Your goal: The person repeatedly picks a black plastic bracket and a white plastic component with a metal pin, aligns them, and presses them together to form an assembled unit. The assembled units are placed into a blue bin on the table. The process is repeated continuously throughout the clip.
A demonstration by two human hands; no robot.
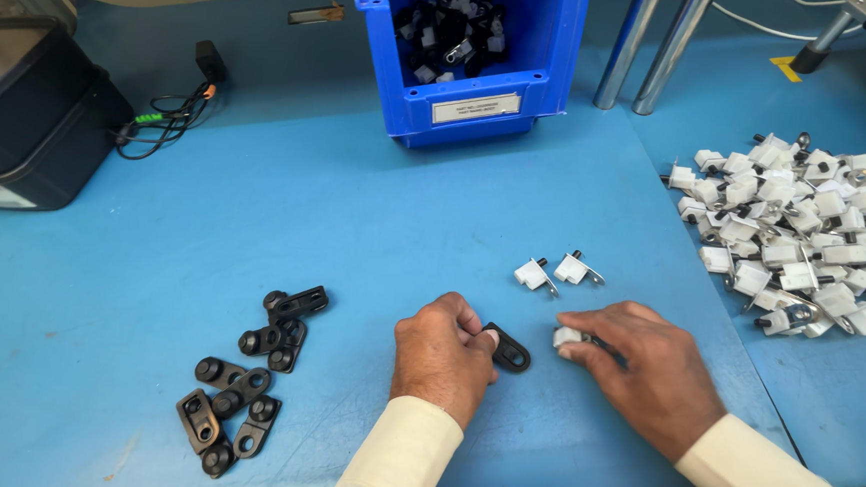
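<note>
My left hand rests on the blue table and pinches a small black plastic link by one end. My right hand sits just to its right, fingers closed on a small white plastic block. The two parts are a short gap apart. Two more white blocks with metal pins lie just beyond my hands. Several loose black links are scattered to the left of my left hand.
A big heap of white blocks with metal pins lies at the right. A blue bin with assembled black and white parts stands at the back. A black case and a cable sit at the left. Two metal poles rise behind.
</note>
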